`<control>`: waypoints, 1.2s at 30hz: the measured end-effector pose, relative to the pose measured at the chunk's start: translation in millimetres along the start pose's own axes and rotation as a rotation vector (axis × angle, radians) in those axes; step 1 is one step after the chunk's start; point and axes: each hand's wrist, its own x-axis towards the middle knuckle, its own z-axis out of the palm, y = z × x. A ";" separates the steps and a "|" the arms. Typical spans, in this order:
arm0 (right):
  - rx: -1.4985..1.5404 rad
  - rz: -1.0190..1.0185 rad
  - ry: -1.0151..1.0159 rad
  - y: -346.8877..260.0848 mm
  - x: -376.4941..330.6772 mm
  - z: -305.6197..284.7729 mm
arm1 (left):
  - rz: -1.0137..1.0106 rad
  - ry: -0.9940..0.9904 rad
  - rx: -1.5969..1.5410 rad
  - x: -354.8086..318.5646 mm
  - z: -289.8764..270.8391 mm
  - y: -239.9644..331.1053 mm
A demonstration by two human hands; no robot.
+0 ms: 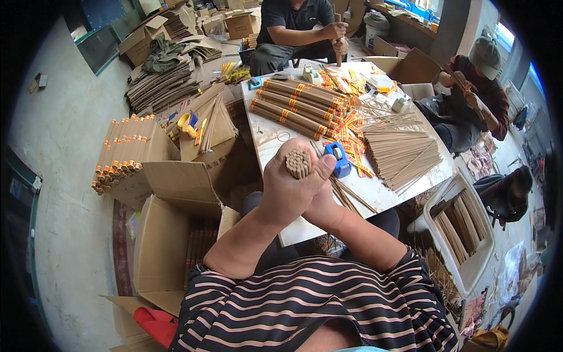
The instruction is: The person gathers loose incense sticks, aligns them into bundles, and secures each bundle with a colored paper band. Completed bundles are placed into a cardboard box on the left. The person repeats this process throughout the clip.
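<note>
A bundle of brown incense sticks (pixel 298 163) stands on end in my two hands, its round upper end facing up at me. My left hand (pixel 283 186) is wrapped around it. Closed against the bundle and partly behind the left is my right hand (pixel 322 198). Just beyond the right thumb is a blue tape dispenser (pixel 340 159) on the white table (pixel 264 132). Loose sticks (pixel 402 146) lie spread at the table's right, and wrapped incense bundles (pixel 293 105) are stacked at its far side. Red and yellow paper labels (pixel 355 141) lie scattered between them.
Across the table a person (pixel 299 29) holds a bundle upright; another person (pixel 475 94) works at the right. An open cardboard box (pixel 164 246) stands at my left, near stacked wrapped bundles (pixel 126 146). A white bin (pixel 463 276) of sticks sits at my right.
</note>
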 end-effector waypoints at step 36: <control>-0.136 0.145 -0.011 -30.5 -9.1 -60.1 | -0.558 -0.511 0.150 -40.3 -5.4 -22.9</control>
